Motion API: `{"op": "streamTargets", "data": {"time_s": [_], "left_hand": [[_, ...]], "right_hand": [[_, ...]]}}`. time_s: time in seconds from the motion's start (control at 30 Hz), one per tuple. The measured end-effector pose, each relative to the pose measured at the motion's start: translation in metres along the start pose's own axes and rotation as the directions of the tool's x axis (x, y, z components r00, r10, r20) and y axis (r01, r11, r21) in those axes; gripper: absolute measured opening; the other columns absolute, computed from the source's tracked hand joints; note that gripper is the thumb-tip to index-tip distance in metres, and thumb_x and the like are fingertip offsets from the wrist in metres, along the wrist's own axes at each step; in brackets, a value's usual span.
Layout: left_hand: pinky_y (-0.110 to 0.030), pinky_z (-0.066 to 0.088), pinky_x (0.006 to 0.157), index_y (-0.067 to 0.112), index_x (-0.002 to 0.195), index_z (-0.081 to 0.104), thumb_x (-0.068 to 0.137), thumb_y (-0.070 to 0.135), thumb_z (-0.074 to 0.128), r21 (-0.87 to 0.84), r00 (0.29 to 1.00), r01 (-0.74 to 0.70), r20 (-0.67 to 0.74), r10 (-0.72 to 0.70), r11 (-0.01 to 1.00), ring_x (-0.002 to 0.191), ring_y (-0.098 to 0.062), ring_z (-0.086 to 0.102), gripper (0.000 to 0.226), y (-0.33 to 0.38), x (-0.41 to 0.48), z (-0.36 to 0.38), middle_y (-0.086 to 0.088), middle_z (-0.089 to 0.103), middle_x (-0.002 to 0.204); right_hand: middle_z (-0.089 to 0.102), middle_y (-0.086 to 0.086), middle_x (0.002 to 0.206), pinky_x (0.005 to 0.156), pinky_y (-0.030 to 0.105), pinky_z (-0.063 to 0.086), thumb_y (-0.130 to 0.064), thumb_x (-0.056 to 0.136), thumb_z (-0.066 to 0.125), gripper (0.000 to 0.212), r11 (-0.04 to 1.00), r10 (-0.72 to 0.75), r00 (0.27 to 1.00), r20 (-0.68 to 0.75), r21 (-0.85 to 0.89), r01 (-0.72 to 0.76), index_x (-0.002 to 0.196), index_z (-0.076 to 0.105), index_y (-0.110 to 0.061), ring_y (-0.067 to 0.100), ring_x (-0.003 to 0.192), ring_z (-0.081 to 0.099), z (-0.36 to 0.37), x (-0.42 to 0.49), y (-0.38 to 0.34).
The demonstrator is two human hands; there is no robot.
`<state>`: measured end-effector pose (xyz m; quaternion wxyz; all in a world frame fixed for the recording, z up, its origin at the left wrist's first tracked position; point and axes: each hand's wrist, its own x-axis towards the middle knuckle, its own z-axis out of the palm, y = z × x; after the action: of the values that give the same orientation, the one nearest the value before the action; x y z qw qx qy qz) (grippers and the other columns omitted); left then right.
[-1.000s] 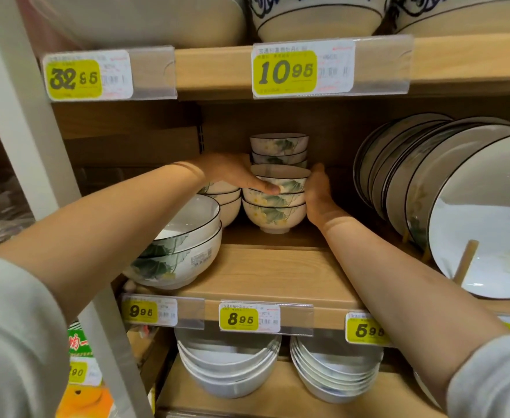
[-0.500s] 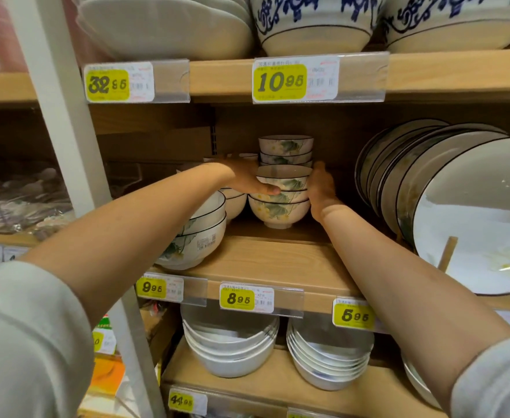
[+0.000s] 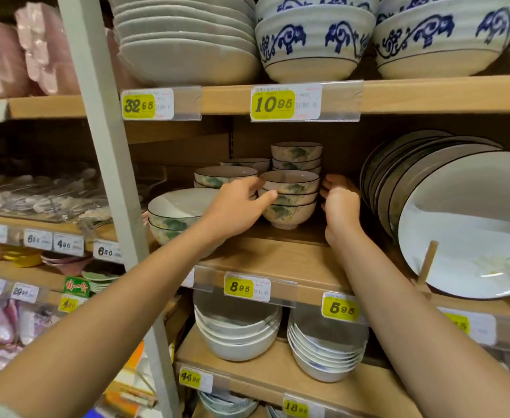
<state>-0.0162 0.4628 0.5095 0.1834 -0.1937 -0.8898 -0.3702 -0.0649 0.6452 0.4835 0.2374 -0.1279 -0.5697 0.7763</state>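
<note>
A stack of three small leaf-patterned bowls (image 3: 290, 203) stands on the middle wooden shelf (image 3: 278, 257). My left hand (image 3: 238, 206) is at the stack's left side, with the thumb tip touching the second bowl and the fingers reaching toward the top bowl's rim. My right hand (image 3: 339, 203) hovers just right of the stack with loosely curled fingers and holds nothing. A narrow gap shows between it and the bowls.
More leaf bowls (image 3: 296, 156) are stacked behind, and larger ones (image 3: 178, 212) to the left. Upright plates (image 3: 459, 224) lean at the right. A white shelf post (image 3: 112, 176) crosses the left. White bowls (image 3: 238, 333) fill the shelf below.
Both hands clasped the sides of the bowl stack before; now they have eased off, the right hand coming away from it. The view has shifted left and closer.
</note>
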Motion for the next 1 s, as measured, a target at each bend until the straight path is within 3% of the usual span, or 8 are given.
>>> {"op": "streamTargets", "data": {"time_s": [0.07,0.17,0.23,0.4,0.53,0.67,0.9,1.0], "left_hand": [[-0.027,0.046,0.100,0.014,0.133,0.056,0.095,0.035,0.055,-0.162,0.997,-0.002,-0.078,-0.011,0.987,0.119,-0.009,0.055,0.043,0.000,-0.021,0.000,0.002,0.061,0.130],[0.001,0.039,0.076,0.019,0.120,0.065,0.096,0.032,0.054,-0.316,0.974,-0.006,-0.218,-0.067,0.949,0.099,0.015,0.056,0.030,-0.002,-0.054,-0.005,0.018,0.065,0.108],[0.004,0.038,0.070,0.022,0.114,0.068,0.095,0.031,0.054,-0.450,0.961,0.015,-0.239,-0.137,0.893,0.092,0.020,0.054,0.025,-0.004,-0.079,-0.007,0.018,0.067,0.101],[-0.020,0.048,0.088,0.021,0.106,0.068,0.098,0.022,0.049,-0.666,0.917,0.115,-0.214,-0.337,0.737,0.099,-0.002,0.066,0.020,-0.020,-0.145,-0.033,0.003,0.074,0.101],[-0.028,0.054,0.085,0.010,0.104,0.066,0.101,0.016,0.043,-0.750,0.852,0.170,-0.214,-0.478,0.639,0.094,-0.014,0.070,0.024,-0.045,-0.211,-0.075,-0.007,0.075,0.096],[-0.024,0.052,0.071,0.008,0.100,0.065,0.100,0.011,0.042,-0.764,0.790,0.205,-0.241,-0.564,0.613,0.078,-0.014,0.067,0.023,-0.076,-0.282,-0.117,-0.009,0.075,0.089],[-0.030,0.053,0.072,0.004,0.104,0.065,0.098,0.012,0.044,-0.742,0.622,0.327,-0.298,-0.724,0.586,0.074,-0.017,0.067,0.022,-0.138,-0.406,-0.182,-0.011,0.074,0.088],[-0.026,0.052,0.064,0.005,0.098,0.065,0.096,0.014,0.048,-0.745,0.534,0.366,-0.322,-0.782,0.557,0.070,-0.017,0.066,0.020,-0.161,-0.447,-0.201,-0.006,0.074,0.080]], "right_hand": [[0.061,-0.007,0.094,0.065,0.026,0.040,-0.028,0.097,0.042,0.018,0.999,-0.033,0.999,0.018,0.004,0.033,0.102,0.059,-0.023,0.009,0.088,0.057,-0.005,-0.024,0.000],[0.066,-0.009,0.098,0.077,0.028,0.047,-0.030,0.095,0.044,0.020,0.997,-0.071,0.992,0.102,0.005,0.071,0.090,0.063,-0.033,0.007,0.096,0.061,-0.011,-0.066,0.000],[0.070,-0.008,0.102,0.083,0.027,0.051,-0.027,0.094,0.046,0.022,0.997,-0.080,0.986,0.145,0.025,0.077,0.090,0.067,-0.031,0.005,0.097,0.064,-0.016,-0.094,0.005],[0.072,0.001,0.104,0.085,0.029,0.053,-0.023,0.096,0.045,0.024,0.998,-0.005,0.966,0.257,0.057,-0.010,0.095,0.069,-0.021,0.011,0.097,0.069,-0.011,-0.165,0.024],[0.073,0.004,0.097,0.082,0.029,0.054,-0.019,0.097,0.043,0.024,0.987,0.107,0.950,0.295,0.080,-0.137,0.094,0.067,-0.016,0.015,0.094,0.071,0.009,-0.228,0.041],[0.075,-0.001,0.080,0.079,0.029,0.055,-0.016,0.096,0.045,0.024,0.972,0.168,0.913,0.371,0.090,-0.215,0.090,0.068,-0.014,0.016,0.086,0.072,0.033,-0.297,0.066],[0.073,0.007,0.086,0.073,0.028,0.054,-0.014,0.096,0.045,0.021,0.930,0.353,0.808,0.473,-0.085,-0.356,0.090,0.065,-0.011,0.018,0.080,0.071,0.072,-0.396,0.135],[0.073,0.008,0.084,0.070,0.028,0.052,-0.014,0.094,0.048,0.018,0.906,0.418,0.754,0.506,-0.169,-0.389,0.087,0.065,-0.010,0.017,0.074,0.070,0.093,-0.427,0.165]]}}
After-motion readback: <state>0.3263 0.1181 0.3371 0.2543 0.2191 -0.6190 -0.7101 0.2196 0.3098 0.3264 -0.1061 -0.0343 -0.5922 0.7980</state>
